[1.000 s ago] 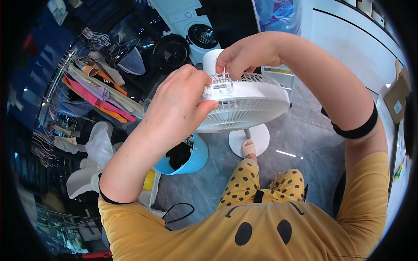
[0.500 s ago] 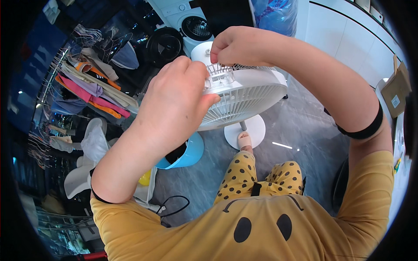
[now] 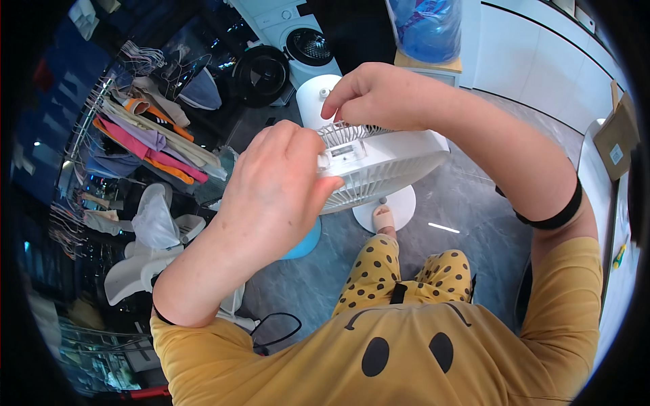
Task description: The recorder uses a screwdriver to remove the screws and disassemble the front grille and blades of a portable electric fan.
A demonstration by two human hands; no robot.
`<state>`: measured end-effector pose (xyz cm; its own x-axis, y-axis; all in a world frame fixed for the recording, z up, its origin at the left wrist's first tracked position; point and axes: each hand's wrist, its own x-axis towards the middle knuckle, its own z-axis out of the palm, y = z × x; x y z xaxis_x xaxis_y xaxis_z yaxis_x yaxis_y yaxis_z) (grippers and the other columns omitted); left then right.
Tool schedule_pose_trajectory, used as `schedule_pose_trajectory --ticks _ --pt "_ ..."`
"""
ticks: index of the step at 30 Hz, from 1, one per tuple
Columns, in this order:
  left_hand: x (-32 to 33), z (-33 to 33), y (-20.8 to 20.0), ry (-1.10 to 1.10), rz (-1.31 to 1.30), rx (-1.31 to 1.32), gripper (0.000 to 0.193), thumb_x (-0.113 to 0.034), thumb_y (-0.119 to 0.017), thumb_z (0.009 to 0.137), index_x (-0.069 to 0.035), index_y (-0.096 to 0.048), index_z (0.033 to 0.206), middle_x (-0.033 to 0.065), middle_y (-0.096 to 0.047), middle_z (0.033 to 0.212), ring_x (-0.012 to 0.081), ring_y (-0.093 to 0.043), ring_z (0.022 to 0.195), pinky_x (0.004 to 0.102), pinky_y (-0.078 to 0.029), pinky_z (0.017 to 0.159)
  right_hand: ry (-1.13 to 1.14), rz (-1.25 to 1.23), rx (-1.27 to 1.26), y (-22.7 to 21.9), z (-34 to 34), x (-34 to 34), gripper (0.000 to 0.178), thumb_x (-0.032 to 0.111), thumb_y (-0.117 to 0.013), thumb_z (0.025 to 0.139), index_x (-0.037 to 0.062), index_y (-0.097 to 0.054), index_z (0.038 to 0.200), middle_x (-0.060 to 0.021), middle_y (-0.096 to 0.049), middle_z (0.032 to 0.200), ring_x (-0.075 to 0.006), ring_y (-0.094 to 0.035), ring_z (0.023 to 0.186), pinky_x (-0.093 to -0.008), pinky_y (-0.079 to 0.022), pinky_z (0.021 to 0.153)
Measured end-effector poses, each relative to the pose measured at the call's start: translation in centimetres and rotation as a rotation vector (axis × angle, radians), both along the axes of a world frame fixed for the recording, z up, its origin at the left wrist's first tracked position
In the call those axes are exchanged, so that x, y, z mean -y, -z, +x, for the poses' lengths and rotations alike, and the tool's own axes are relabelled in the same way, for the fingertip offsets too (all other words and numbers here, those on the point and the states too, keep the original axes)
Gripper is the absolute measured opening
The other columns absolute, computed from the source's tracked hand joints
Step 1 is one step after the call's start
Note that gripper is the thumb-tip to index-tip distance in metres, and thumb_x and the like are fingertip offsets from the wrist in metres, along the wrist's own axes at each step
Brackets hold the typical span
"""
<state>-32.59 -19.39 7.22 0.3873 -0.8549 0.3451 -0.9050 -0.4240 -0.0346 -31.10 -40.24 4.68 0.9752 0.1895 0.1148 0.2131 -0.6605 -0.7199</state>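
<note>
A white standing fan (image 3: 399, 157) is in front of me, its round head tilted over its pole and round base (image 3: 406, 211). My left hand (image 3: 277, 176) is closed on the left side of the fan's rim, thumb on the front grille side, beside a small clear clip (image 3: 347, 153). My right hand (image 3: 376, 95) is at the wire rear grille (image 3: 338, 133), with index finger and thumb bent down at the wires. What those fingertips pinch, if anything, is hidden. Just beyond them is the white motor housing (image 3: 313, 101) with a small knob.
Clothes on hangers (image 3: 149, 139) fill a rack at left. A washing machine (image 3: 308, 46) stands at the back, near a blue water bottle (image 3: 428, 34). A blue bucket (image 3: 305, 242) sits under my left arm, and a black cable (image 3: 291, 331) loops on the floor.
The fan's head and both hands sit lower in the view. The head is tipped flatter, and more of its rear grille shows. My right hand's fingers have loosened from a tighter curl.
</note>
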Motion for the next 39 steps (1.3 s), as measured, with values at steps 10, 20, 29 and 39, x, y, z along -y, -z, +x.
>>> schedule_pose_trajectory --ticks 10,20,29,39 --pt "2.2 3.5 0.1 -0.041 -0.100 -0.064 0.029 0.000 -0.066 0.067 0.002 -0.049 0.091 0.0135 -0.047 0.082 0.0270 -0.047 0.074 0.0329 -0.040 0.067 0.432 0.318 0.566 2.9 -7.5 4.8 0.032 0.021 -0.062 0.078 0.0002 -0.064 0.102 -0.0197 -0.062 0.100 -0.0332 -0.059 0.098 -0.0386 -0.046 0.087" --pt "2.1 6.2 1.2 -0.034 -0.140 -0.025 0.024 0.002 -0.062 0.074 0.000 -0.047 0.093 0.0088 -0.042 0.079 0.0193 -0.041 0.069 0.0295 -0.037 0.066 1.420 -0.518 0.306 7.3 -31.8 17.3 0.024 0.010 -0.052 0.081 0.0041 -0.066 0.098 -0.0186 -0.065 0.092 -0.0326 -0.063 0.087 -0.0436 -0.050 0.077" --pt "1.9 6.1 0.8 -0.038 -0.131 -0.074 0.027 0.001 -0.064 0.071 0.001 -0.047 0.092 0.0109 -0.044 0.082 0.0231 -0.044 0.072 0.0315 -0.039 0.067 1.979 -0.526 -0.671 12.1 -46.4 29.7 0.031 0.015 -0.051 0.085 0.0070 -0.065 0.111 -0.0126 -0.061 0.118 -0.0276 -0.059 0.109 -0.0387 -0.050 0.087" --pt "2.0 5.8 0.5 0.028 -0.146 -0.032 0.028 -0.006 -0.068 0.068 0.001 -0.054 0.092 0.0167 -0.054 0.087 0.0354 -0.054 0.083 0.0386 -0.045 0.073 1.823 -1.010 -0.277 15.9 -54.1 34.8 0.030 0.024 -0.050 0.085 -0.0013 -0.065 0.089 -0.0233 -0.065 0.089 -0.0380 -0.062 0.083 -0.0495 -0.047 0.072"
